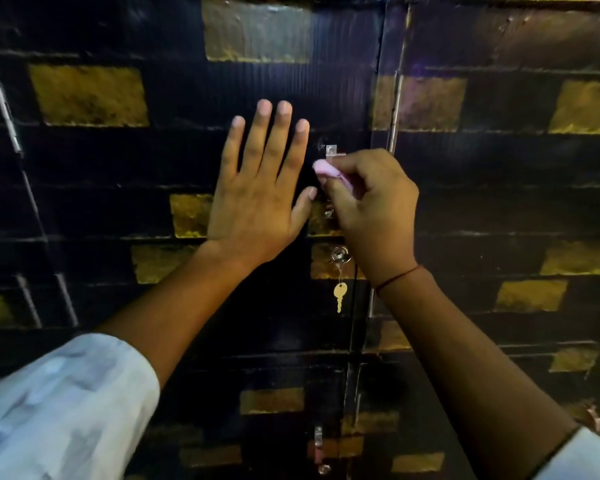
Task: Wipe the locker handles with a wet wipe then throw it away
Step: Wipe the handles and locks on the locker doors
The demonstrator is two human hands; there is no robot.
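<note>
Against the locker door [187,161], left hand [257,192] lies flat, right hand [371,206] pinching the pink wipe [326,169] on the handle [332,151].

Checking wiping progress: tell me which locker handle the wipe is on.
The upper metal handle, beside the right hand gripping the pink wipe; the lower handle sits untouched near the bottom.

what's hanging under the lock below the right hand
A gold key dangles on a thin link from the lock. Whether another key sits in the keyhole cannot be told.
</note>
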